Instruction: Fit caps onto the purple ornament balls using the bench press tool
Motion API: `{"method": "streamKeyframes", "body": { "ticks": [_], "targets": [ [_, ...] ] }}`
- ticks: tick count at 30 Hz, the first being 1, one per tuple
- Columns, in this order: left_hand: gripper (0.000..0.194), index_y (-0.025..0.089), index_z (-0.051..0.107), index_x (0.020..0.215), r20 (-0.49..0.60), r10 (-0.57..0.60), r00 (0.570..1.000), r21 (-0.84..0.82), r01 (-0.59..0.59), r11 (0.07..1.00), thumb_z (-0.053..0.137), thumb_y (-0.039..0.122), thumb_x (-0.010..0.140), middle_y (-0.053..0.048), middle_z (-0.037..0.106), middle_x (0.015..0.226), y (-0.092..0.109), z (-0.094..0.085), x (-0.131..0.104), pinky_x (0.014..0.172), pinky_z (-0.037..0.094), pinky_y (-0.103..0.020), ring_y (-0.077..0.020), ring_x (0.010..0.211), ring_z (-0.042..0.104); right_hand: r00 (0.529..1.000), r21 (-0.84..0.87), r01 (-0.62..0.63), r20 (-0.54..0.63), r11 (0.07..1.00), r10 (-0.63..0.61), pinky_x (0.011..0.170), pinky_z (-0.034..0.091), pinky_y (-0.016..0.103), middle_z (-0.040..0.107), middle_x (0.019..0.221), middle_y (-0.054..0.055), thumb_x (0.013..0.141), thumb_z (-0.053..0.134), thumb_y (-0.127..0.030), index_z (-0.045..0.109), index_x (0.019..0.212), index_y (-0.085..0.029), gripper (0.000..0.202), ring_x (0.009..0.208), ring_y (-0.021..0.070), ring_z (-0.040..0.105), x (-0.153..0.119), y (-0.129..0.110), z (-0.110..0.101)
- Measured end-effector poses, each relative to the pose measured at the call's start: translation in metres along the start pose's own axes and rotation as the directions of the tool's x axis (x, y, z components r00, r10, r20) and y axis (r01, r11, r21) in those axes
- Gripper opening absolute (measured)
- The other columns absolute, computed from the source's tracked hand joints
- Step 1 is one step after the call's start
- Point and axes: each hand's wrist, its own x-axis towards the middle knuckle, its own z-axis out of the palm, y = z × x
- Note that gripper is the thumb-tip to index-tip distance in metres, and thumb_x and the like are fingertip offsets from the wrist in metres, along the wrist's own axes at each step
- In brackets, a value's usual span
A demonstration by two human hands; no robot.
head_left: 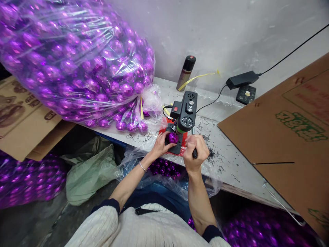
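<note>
A shiny purple faceted ball (173, 137) sits under the head of a small black bench drill press (187, 115). My left hand (161, 145) pinches this ball between thumb and fingers, low over the dark base plate (175, 148). Wrapped round the black-tipped lever handle (195, 153) at the machine's right side is my right hand (195, 151), closed in a fist. The tool tip is hidden by the machine's head, so I cannot tell whether it touches the ball. Red sheeting (184, 140) lies beneath the base.
A big clear bag of purple balls (102, 68) leans on the table's left. Behind stand a spray can (186, 73) and a black power adapter (242, 80). A cardboard box (288, 137) fills the right. Dark shavings (212, 154) litter the tabletop. More purple balls (166, 168) lie below the front edge.
</note>
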Motion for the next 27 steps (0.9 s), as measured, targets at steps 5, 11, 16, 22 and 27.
{"method": "streamKeyframes", "body": {
  "ticks": [5, 11, 16, 22, 27],
  "targets": [
    [0.058, 0.019, 0.051, 0.129, -0.043, 0.011, 0.999, 0.035, -0.01, 0.999, 0.074, 0.045, 0.083, -0.013, 0.067, 0.12, 0.003, 0.007, -0.003, 0.106, 0.045, -0.053, -0.0306, 0.116, 0.063, 1.0, -0.013, 0.02, 0.012, 1.0, -0.019, 0.064, 0.043, 0.027, 0.057, 0.069, 0.0, 0.094, 0.044, -0.011, 0.052, 0.075, -0.021, 0.023, 0.067, 0.0124, 0.056, 0.001, -0.001, -0.002],
    [0.058, 0.02, 0.051, 0.131, -0.036, -0.013, 0.999, -0.068, 0.01, 0.998, 0.073, 0.045, 0.084, -0.012, 0.066, 0.123, 0.003, 0.009, -0.001, 0.099, 0.052, -0.044, -0.0275, 0.115, 0.064, 0.999, -0.015, 0.04, 0.024, 0.999, -0.04, 0.065, 0.044, 0.027, 0.058, 0.071, 0.001, 0.092, 0.045, -0.008, 0.053, 0.079, -0.021, 0.02, 0.069, 0.013, 0.057, -0.004, 0.001, -0.002],
    [0.057, 0.019, 0.052, 0.13, -0.031, -0.028, 0.999, -0.085, 0.025, 0.996, 0.075, 0.041, 0.083, -0.012, 0.066, 0.122, 0.002, 0.008, -0.002, 0.098, 0.052, -0.043, -0.0267, 0.113, 0.065, 0.996, -0.012, 0.087, 0.002, 0.996, -0.087, 0.064, 0.044, 0.026, 0.058, 0.072, 0.001, 0.092, 0.045, -0.008, 0.052, 0.078, -0.021, 0.02, 0.069, 0.0131, 0.057, -0.023, 0.012, 0.006],
    [0.054, 0.018, 0.052, 0.128, -0.044, -0.002, 0.999, -0.104, -0.002, 0.995, 0.075, 0.038, 0.083, -0.012, 0.067, 0.119, 0.003, 0.008, -0.001, 0.095, 0.053, -0.042, -0.0258, 0.11, 0.066, 0.99, 0.006, 0.116, -0.078, 0.993, -0.115, 0.062, 0.043, 0.027, 0.057, 0.073, 0.0, 0.095, 0.041, -0.016, 0.049, 0.077, -0.022, 0.021, 0.065, 0.0122, 0.054, -0.042, 0.028, 0.019],
    [0.053, 0.019, 0.053, 0.128, -0.041, -0.027, 0.999, -0.082, 0.024, 0.996, 0.075, 0.037, 0.083, -0.011, 0.068, 0.118, 0.005, 0.008, -0.001, 0.094, 0.053, -0.042, -0.026, 0.109, 0.066, 0.988, -0.013, 0.123, -0.09, 0.992, -0.123, 0.062, 0.044, 0.029, 0.056, 0.072, 0.0, 0.097, 0.039, -0.021, 0.047, 0.077, -0.023, 0.022, 0.064, 0.0128, 0.054, -0.047, 0.035, 0.023]
  ]
}}
